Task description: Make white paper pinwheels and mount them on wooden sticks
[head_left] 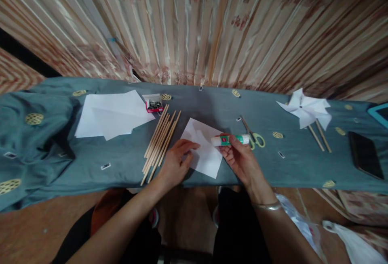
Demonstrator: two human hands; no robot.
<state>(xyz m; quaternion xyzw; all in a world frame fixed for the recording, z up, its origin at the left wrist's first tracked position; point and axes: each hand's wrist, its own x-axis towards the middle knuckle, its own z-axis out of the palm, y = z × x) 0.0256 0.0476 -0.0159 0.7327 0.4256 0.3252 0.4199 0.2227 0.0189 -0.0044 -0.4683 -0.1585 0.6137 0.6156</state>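
Blue-grey cloth [209,102] spreads before floral curtains [194,26]. I see the left hand [177,163] loosely open at a white, squarish, creased paper [209,157]; the right hand [241,159] grips a slim, white-ended, green-labelled glue stick [226,139] over the paper's right side.

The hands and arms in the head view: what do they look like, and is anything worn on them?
They are a person's: the left hand and right hand are both ungloved, and no sleeve shows on either forearm. A shiny, silver-coloured bangle circles the right wrist; none shows on the left.
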